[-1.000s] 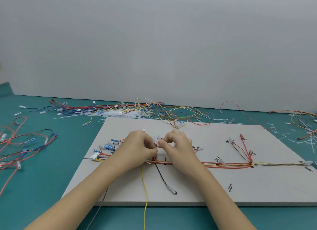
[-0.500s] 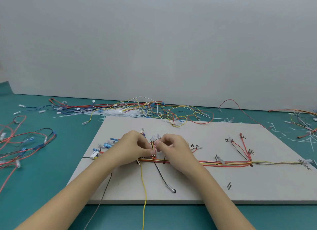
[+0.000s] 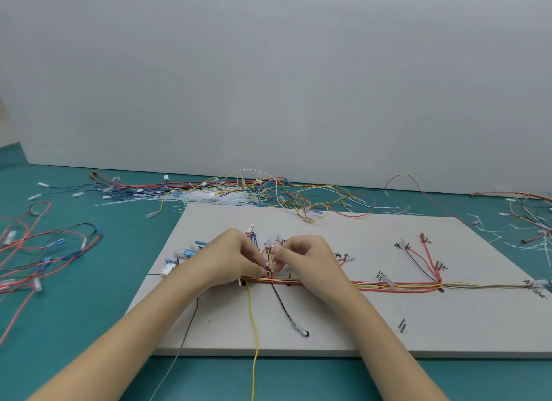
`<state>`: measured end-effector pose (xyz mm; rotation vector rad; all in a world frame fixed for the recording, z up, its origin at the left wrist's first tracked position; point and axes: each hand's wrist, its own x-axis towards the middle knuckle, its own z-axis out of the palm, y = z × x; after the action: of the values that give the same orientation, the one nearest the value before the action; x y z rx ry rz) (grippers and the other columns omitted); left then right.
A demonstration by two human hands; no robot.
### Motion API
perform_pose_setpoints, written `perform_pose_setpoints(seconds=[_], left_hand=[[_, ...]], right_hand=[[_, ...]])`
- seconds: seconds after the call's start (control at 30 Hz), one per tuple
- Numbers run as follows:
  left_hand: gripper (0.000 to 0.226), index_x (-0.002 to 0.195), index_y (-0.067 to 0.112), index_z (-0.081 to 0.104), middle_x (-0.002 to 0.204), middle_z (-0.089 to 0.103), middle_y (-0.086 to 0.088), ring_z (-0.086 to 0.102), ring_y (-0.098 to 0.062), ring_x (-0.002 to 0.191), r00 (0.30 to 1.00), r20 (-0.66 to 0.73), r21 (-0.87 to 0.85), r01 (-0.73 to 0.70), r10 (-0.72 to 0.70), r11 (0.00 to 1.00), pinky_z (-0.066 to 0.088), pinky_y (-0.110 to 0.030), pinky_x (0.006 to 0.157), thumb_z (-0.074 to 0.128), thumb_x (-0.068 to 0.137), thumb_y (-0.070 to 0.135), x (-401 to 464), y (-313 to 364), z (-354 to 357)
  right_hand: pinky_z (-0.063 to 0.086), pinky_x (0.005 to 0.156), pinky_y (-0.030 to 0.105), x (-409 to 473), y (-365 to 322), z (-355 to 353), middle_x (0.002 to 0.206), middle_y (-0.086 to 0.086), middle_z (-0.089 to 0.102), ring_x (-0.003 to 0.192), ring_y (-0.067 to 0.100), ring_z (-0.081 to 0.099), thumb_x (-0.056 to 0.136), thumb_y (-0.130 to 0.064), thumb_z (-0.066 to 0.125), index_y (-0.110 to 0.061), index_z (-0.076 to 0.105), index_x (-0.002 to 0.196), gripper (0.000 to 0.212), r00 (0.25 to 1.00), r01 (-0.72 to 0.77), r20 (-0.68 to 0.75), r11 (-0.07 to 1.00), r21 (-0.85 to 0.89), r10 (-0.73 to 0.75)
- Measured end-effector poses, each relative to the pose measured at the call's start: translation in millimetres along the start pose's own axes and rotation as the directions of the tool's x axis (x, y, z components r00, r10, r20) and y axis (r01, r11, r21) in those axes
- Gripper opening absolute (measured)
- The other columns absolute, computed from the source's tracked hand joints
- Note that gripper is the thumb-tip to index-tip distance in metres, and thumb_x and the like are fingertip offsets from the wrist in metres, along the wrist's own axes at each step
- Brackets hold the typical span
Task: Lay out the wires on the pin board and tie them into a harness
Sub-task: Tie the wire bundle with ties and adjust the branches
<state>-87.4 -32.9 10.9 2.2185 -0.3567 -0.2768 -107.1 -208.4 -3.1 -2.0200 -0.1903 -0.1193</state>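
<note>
Both hands lower on the board than a second ago, down from the connector ends toward the trunk; fingertips closer together. Left hand (image 3: 236, 258) and right hand (image 3: 301, 255) nearly touching at the middle of the pin board (image 3: 343, 335), each grip pinched shut on the short upright branch of wires (image 3: 269, 258) just above its junction with the main bundle (image 3: 397, 286). Probably a tie being drawn or the branch being gathered for one, though no tie plainly visible between the fingers. Trunk laid left to right across the board, with branches fanned out to the marked points at right; so layout largely done, tying seemingly under way. Not yet tidied: a yellow wire (image 3: 254, 326) hanging off the near edge of the board, a black wire (image 3: 285, 309) trailing toward the front, a thin grey lead (image 3: 186, 323) running off beside the left forearm. White connector (image 3: 167, 270) and blue terminals at the left end of the board, partly hidden by the left hand. Around the board on the teal worktop (image 3: 74, 326): a tangle of spare wires (image 3: 268, 191) along the far edge, loops of red and black wire (image 3: 44, 251) at left, cut tie scraps (image 3: 495, 236) at right. Nothing between the hands and the branch; only the loose yellow and black leads close enough to get caught in a tie.
</note>
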Motion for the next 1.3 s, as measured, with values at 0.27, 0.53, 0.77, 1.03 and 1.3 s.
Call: perform_pose_setpoints(seconds=[0.27,0.53,0.77,1.03,1.3], left_hand=[[0.009,0.071,0.026,0.079,0.068,0.074,0.006,0.061,-0.006,0.061,0.999,-0.028,0.025,0.034,-0.033,0.999,0.047,-0.025,0.065,0.082,0.072,0.017,0.5,-0.1,1.8],[0.006,0.074,0.022,0.08,0.074,0.075,0.0,0.059,-0.002,0.064,0.999,0.029,-0.03,0.025,-0.025,0.999,0.047,-0.021,0.067,0.075,0.076,0.021,-1.1,3.1,-6.0],[0.011,0.069,0.024,0.077,0.066,0.072,0.002,0.054,-0.002,0.054,0.995,-0.032,0.048,-0.089,0.091,0.995,0.041,-0.018,0.053,0.078,0.08,0.023,-0.2,2.3,0.3],[0.021,0.064,0.033,0.074,0.063,0.071,0.01,0.058,0.004,0.053,0.989,-0.06,0.224,-0.121,0.138,0.967,0.045,-0.016,0.054,0.077,0.08,0.02,-1.5,6.2,-1.7],[0.008,0.074,0.026,0.077,0.064,0.069,0.004,0.062,-0.011,0.064,0.957,-0.202,0.423,-0.109,0.211,0.9,0.047,-0.026,0.058,0.072,0.08,0.024,-3.5,10.3,8.3]], right_hand=[[0.042,0.097,0.049,-2.2,-1.5,-0.9,0.067,-0.004,0.072,0.08,0.02,0.067,0.089,-0.024,0.06,-0.015,0.07,0.064,0.029,1.0,0.015,0.006,0.998,-0.066,-0.015],[0.044,0.095,0.046,-4.2,-4.0,-2.3,0.066,-0.004,0.072,0.079,0.018,0.067,0.091,-0.025,0.06,-0.016,0.069,0.065,0.028,0.999,0.026,0.029,0.996,-0.08,-0.024],[0.047,0.073,0.03,-4.3,-5.0,-2.0,0.067,-0.002,0.072,0.067,0.01,0.062,0.09,-0.023,0.059,-0.018,0.068,0.068,0.025,0.998,0.051,0.027,0.992,-0.118,-0.048],[0.057,0.068,0.033,-2.7,-0.7,2.9,0.063,0.001,0.068,0.058,0.007,0.063,0.092,-0.015,0.06,-0.009,0.067,0.072,0.022,0.998,0.034,0.052,0.999,-0.019,-0.033],[0.049,0.055,0.018,-3.3,-4.0,4.3,0.061,0.002,0.065,0.051,0.007,0.061,0.092,-0.009,0.059,-0.005,0.067,0.073,0.021,0.999,0.045,0.009,0.998,0.053,-0.046]])
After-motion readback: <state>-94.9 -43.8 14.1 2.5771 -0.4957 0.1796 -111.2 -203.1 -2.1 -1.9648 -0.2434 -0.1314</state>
